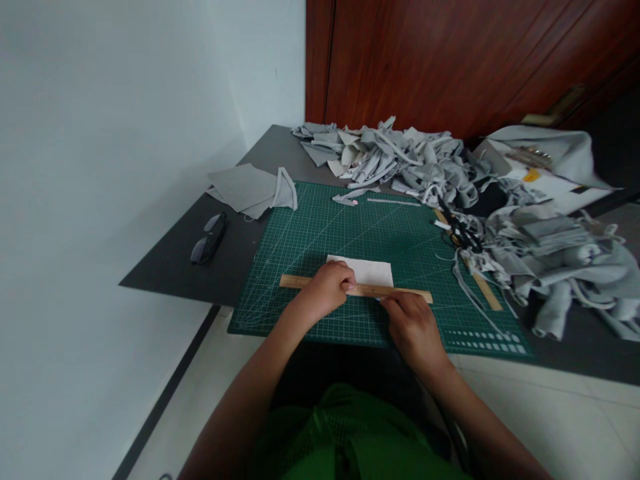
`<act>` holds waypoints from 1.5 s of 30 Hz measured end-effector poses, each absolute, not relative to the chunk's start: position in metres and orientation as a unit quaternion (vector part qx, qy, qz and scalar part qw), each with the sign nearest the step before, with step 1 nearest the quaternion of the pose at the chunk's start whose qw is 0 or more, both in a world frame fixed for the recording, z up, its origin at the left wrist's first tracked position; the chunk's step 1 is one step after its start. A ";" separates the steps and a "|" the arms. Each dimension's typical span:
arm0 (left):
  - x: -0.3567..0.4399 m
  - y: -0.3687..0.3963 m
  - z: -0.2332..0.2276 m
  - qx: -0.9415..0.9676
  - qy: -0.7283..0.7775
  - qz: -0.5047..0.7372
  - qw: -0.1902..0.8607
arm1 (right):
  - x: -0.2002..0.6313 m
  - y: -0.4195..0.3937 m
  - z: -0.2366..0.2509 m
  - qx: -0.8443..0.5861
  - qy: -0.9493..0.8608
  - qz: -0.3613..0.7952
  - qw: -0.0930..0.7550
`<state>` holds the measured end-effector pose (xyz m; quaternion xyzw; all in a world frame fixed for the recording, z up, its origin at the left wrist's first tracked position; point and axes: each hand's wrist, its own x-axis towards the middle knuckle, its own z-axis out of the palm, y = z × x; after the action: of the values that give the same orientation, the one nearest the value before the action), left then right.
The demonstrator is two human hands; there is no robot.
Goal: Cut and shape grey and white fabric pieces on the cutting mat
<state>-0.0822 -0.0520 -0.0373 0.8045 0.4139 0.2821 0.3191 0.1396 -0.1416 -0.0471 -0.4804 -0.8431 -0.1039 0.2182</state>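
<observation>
A wooden ruler point(373, 291) lies crosswise over a white rectangular piece point(367, 271), cloth or paper, on the green cutting mat point(320, 230). My left hand point(331, 285) is closed, its curled fingers pressing the ruler down over the piece's left part. Just below the ruler, toward its right end, my right hand point(411, 323) has thumb and fingers pinched together. A small pale bit shows at its fingertips; whether that is the piece's lower edge or something else is hidden.
Grey cloth scraps point(380, 150) heap along the back, with more cloth point(560, 247) at right. Black-handled scissors point(463, 233) lie near a second wooden ruler point(485, 290). Glasses point(209, 239) and flat grey pieces point(245, 187) are at left. A white box point(530, 173) stands back right.
</observation>
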 end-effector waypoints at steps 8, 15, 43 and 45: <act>-0.082 -0.052 -0.037 0.803 0.407 0.292 0.323 | 0.171 -0.147 -0.049 -0.504 -0.835 -0.128 0.182; -0.081 -0.050 -0.039 0.806 0.405 0.290 0.319 | 0.175 -0.144 -0.052 -0.480 -0.834 -0.097 0.254; -0.081 -0.054 -0.034 0.808 0.425 0.269 0.306 | 0.122 -0.130 -0.049 -0.460 -0.834 0.039 0.303; -0.080 -0.056 -0.033 0.817 0.431 0.253 0.288 | 0.114 -0.129 -0.046 -0.445 -0.828 0.079 0.332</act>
<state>-0.0800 -0.0555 -0.0332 0.8166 0.4313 0.2534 0.2881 0.1136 -0.1288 -0.0461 -0.4450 -0.8279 0.0793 0.3320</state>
